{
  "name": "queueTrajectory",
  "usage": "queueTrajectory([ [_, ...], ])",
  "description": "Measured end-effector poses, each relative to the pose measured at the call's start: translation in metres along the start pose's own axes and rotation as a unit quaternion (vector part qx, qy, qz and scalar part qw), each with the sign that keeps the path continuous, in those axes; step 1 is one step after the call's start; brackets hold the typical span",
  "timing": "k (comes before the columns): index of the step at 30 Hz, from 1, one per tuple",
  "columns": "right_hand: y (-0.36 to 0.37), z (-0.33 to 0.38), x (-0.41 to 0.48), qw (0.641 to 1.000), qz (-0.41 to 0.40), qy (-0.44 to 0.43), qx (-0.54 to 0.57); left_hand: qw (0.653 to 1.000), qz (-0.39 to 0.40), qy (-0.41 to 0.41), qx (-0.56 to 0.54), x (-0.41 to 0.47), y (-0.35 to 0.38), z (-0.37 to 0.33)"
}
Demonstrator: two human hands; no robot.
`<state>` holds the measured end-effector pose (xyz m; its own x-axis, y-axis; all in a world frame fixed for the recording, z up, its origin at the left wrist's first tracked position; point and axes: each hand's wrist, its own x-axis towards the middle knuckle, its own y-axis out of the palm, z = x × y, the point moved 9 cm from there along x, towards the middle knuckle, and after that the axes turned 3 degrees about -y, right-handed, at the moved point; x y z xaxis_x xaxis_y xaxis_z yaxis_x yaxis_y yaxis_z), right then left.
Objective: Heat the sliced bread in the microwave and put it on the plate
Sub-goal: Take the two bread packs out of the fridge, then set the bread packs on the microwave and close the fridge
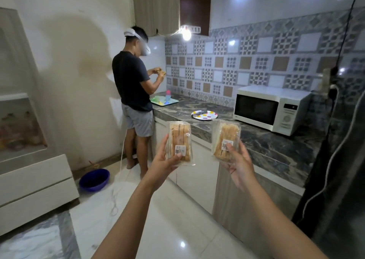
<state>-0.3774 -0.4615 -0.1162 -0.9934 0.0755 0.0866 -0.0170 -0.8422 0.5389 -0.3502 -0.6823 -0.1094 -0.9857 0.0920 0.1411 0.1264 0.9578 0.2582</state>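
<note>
My left hand (162, 161) holds up a clear plastic pack of sliced bread (180, 138) with a barcode sticker. My right hand (238, 163) grips a second pack of sliced bread (225, 138), thumb on its sticker. Both packs are raised in front of the counter. A white microwave (270, 108) with its door closed stands on the dark marble counter (266, 146) at the right. To the microwave's left lies a white plate (205, 116) with coloured dots, with a dark utensil across it.
Another person (134, 92) in a headset stands at the counter's far end, working over a green tray (173, 102). A blue basin (94, 179) sits on the white floor. A white cabinet (33, 181) is at the left, and a dark fridge (339, 179) with cables at the right.
</note>
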Motion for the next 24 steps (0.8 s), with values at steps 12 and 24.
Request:
queueTrajectory([
  [12,-0.048,0.033,0.264,0.994,-0.082,-0.056,-0.055,0.996,0.082,-0.016,-0.043,0.315,0.031,0.040],
  [24,-0.110,0.081,0.468,0.953,-0.246,-0.164,-0.060,0.964,0.252,-0.061,-0.053,0.609,0.119,0.070],
])
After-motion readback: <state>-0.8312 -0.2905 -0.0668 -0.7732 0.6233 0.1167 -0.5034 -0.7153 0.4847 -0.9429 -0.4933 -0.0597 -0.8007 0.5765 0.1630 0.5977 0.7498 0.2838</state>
